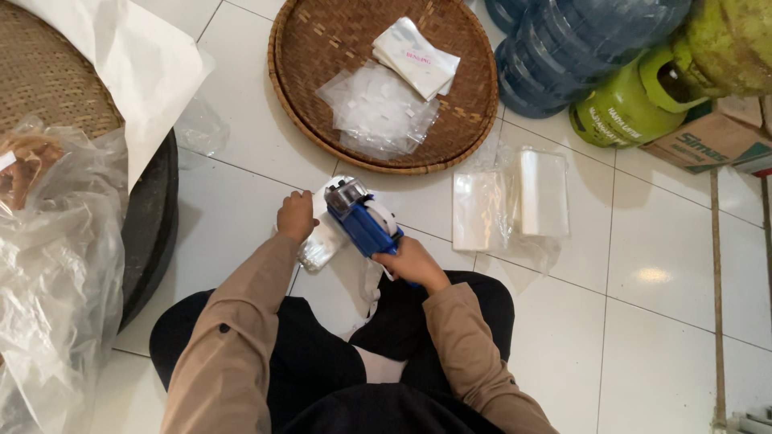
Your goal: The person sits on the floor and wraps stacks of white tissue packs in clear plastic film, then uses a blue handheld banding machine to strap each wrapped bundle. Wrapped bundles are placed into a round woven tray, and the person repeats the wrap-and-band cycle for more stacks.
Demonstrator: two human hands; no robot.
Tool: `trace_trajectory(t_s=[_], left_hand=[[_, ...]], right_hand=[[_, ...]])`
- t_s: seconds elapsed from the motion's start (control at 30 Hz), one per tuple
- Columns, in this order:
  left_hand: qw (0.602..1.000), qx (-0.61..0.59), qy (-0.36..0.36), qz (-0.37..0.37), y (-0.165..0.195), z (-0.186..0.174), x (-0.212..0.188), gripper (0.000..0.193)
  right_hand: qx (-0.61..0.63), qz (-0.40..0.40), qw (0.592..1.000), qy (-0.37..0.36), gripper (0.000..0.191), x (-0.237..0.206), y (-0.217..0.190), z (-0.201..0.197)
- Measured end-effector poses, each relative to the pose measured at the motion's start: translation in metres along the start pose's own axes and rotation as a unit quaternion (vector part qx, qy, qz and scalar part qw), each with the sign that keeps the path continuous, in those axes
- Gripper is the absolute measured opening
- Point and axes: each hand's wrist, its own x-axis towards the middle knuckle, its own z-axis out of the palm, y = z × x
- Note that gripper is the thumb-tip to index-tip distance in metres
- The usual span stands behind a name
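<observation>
Glossy white floor tiles [659, 265], rough woven tray [474, 104], blue plastic labeller [366, 225], clear plastic bags [511, 201].

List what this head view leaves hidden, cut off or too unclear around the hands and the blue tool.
- Right hand: its fingers wrap the blue label tool, so the grip and trigger are hidden.
- Left hand: closed on the small clear packet; the packet's contents are too small to tell.
- Plastic bag at left: cut off by the frame edge, contents mostly obscured by crumpled film.
- Water jugs: tops cut off by the upper edge.
</observation>
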Motion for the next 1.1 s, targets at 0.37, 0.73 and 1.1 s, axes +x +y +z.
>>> trace_trajectory(t_s=[0.37, 0.73, 1.1], left_hand=[[0.997, -0.031, 0.050, -0.052, 0.007, -0.003, -0.007, 0.063], [0.995, -0.054, 0.010, -0.082, -0.013, -0.020, 0.006, 0.010], [0.947, -0.267, 0.178, -0.004, 0.025, -0.067, 0.073, 0.040]], right_hand=[[-0.209, -0.015, 0.978, -0.016, 0.049, 0.000, 0.003, -0.001], [0.267, 0.020, 0.962, -0.056, 0.031, -0.025, 0.038, -0.077], [0.345, 0.007, 0.937, 0.050, 0.031, -0.008, 0.047, -0.075]])
